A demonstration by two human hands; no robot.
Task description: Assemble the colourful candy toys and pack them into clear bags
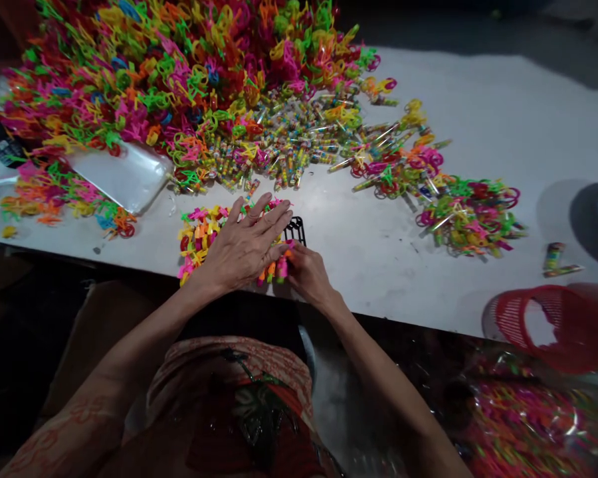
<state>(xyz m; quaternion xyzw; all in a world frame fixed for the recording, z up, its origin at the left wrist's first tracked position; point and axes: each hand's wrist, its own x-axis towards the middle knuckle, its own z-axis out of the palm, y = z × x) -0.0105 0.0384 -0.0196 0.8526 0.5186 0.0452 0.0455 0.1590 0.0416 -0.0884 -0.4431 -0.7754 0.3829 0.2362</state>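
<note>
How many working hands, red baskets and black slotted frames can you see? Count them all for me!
Left hand and right hand: 2
Red basket: 1
Black slotted frame: 1
Total: 4

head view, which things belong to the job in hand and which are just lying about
Probably in the job:
rows of bright pieces under the left hand
black slotted frame by the right hand
bright heap beyond, likely supply

Apparently just lying about, untouched:
clear bags
red basket
two loose tubes near it
</note>
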